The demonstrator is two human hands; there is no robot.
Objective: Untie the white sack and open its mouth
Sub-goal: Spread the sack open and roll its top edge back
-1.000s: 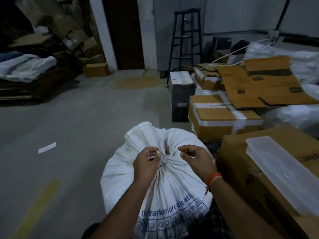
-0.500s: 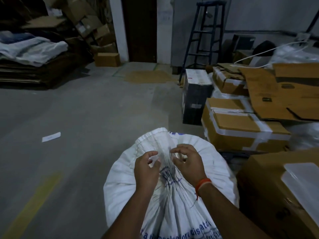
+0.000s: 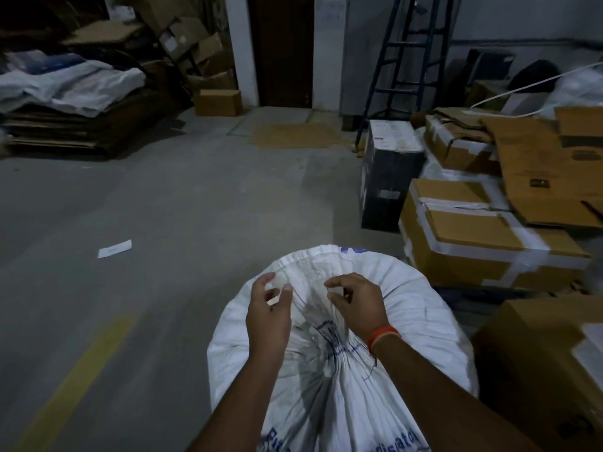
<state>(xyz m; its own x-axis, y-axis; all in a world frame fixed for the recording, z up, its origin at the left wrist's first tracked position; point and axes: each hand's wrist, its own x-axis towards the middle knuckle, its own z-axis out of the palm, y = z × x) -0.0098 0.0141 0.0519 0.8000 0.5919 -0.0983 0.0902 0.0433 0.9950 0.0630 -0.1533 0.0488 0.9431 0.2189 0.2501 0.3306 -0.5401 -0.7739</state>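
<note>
The concrete floor (image 3: 169, 203) is wide and free on my left and ahead, so there I have room to move my elbows. On my right the room is narrow: the taped cardboard boxes (image 3: 483, 243) stand just beside the sack, and one more carton (image 3: 538, 370) is near my right forearm.

The white sack (image 3: 417, 324) stands on the floor directly in front of me, full and round. I judge it is heavy and will not slide when I pull at the top. The woven cloth looks soft but a little slippery, and it folds in many pleats toward the gathered neck (image 3: 332, 340). I cannot see a string clearly. The hemmed mouth edge (image 3: 313, 256) lies at the far side, and I think this is the best place to take hold.

My left hand (image 3: 267, 318) is half curled, thumb and fingers apart, holding nothing that I can see. My right hand (image 3: 359, 305) is also loosely curled above the pleats, not pinching yet.
</note>
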